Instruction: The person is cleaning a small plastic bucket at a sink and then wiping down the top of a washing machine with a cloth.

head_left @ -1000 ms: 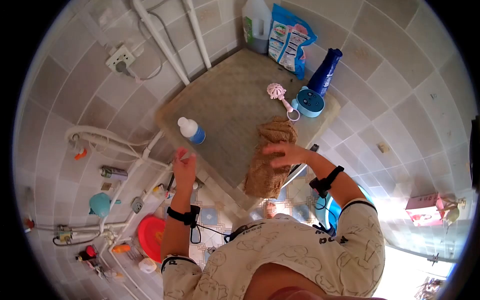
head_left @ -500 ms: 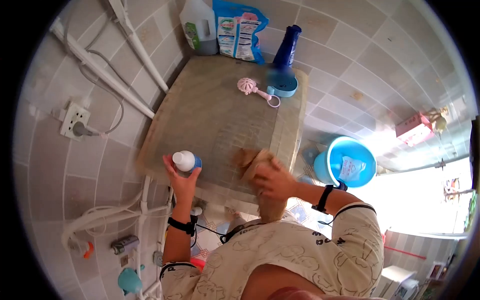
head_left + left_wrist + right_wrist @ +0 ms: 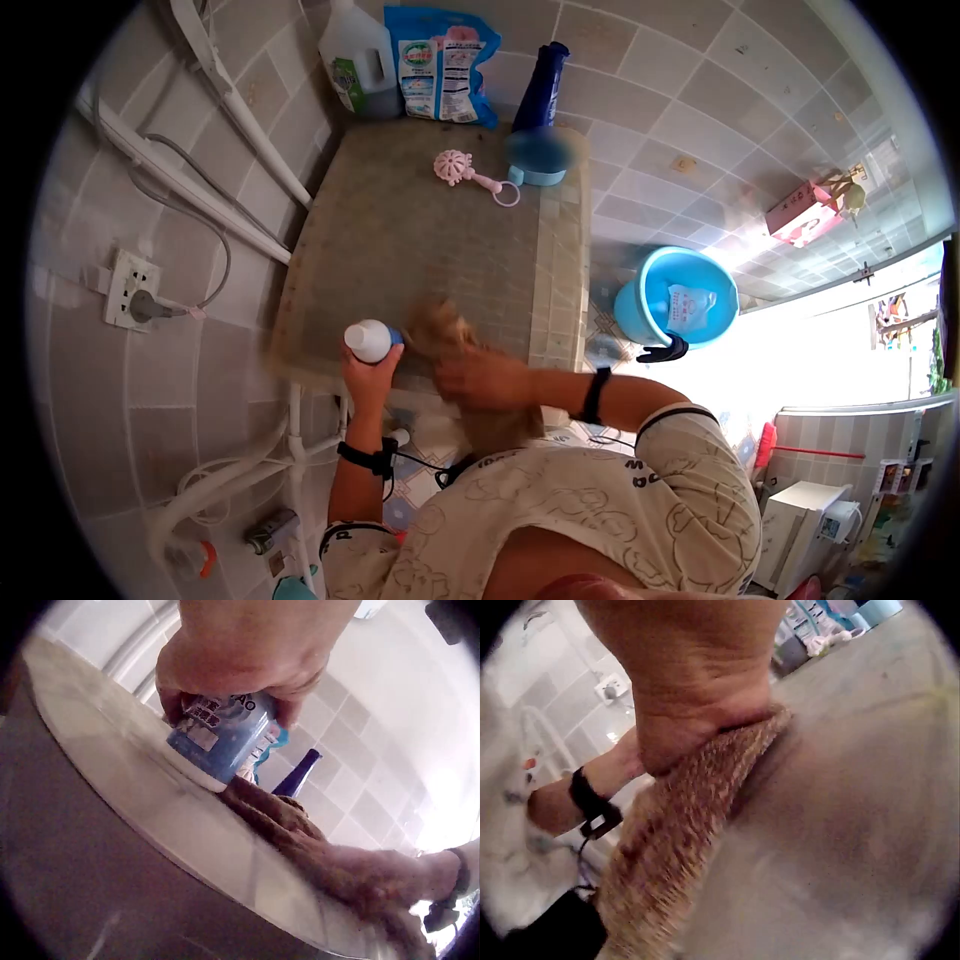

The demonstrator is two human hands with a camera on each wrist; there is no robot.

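A white bottle (image 3: pixel 369 341) with a blue label stands near the table's front left corner. My left hand (image 3: pixel 368 380) grips it; in the left wrist view thumb and fingers wrap both sides of the blue-labelled bottle (image 3: pixel 217 742), its base at the tabletop. Just right of the bottle lies a brown cloth (image 3: pixel 500 425), blurred, partly hanging over the front edge. My right hand (image 3: pixel 485 378) holds the cloth against the table. In the right wrist view the fingers are hidden behind the hand and the textured cloth (image 3: pixel 682 840).
On the table (image 3: pixel 400 220), a pink massager-like object (image 3: pixel 455 168), a light-blue round container (image 3: pixel 540 172), a dark-blue bottle (image 3: pixel 543 85), a blue bag (image 3: pixel 440 75) and a jug (image 3: pixel 360 60) stand toward the back. A blue bucket (image 3: pixel 650 300) is at the right; pipes run left.
My left hand has closed round the white bottle. My right hand has moved left along the table with the cloth, bringing it beside the bottle. The head view has shifted.
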